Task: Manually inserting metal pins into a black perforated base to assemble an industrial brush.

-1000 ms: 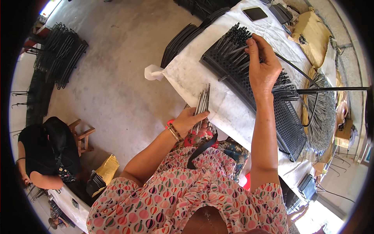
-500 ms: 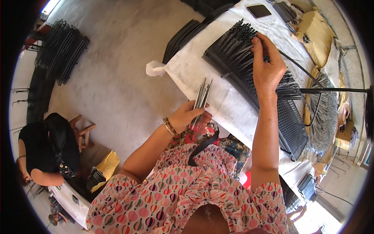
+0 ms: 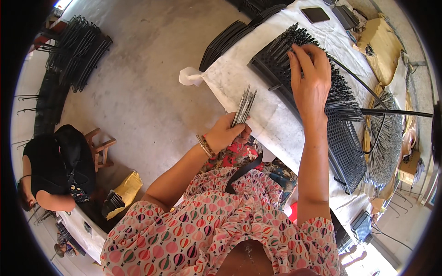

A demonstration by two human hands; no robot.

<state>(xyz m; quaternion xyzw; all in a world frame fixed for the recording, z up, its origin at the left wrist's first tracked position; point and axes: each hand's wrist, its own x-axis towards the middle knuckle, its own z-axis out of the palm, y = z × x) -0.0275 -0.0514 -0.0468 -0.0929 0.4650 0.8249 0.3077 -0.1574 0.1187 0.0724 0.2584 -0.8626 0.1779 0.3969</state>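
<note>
My left hand (image 3: 226, 132) is closed around a small bundle of thin grey metal rods (image 3: 244, 106), which point up and slightly right, beside the table's near edge. My right hand (image 3: 312, 80) is over a long black perforated metal tray (image 3: 343, 149) on the table. Its thumb and index fingertip come together in a pinch just above the tray's near-left side. Whether a rod is between them I cannot make out. Many thin black rods (image 3: 343, 94) lie packed across the tray, their ends bristling outward, partly hidden behind my right hand.
A white-covered table (image 3: 235, 76) holds a dark flat tablet-like object (image 3: 315, 14), brown paper wrapping (image 3: 381, 46) and a large bundle of grey wires (image 3: 384, 138). Black curved racks (image 3: 225, 41) stand behind its left edge. Another person (image 3: 60, 165) sits at left near a wooden stool (image 3: 101, 149).
My right hand has shifted left and nearer relative to the tray, its fingers drawing back from the black rods. The left hand keeps the rods. The whole view has shifted slightly.
</note>
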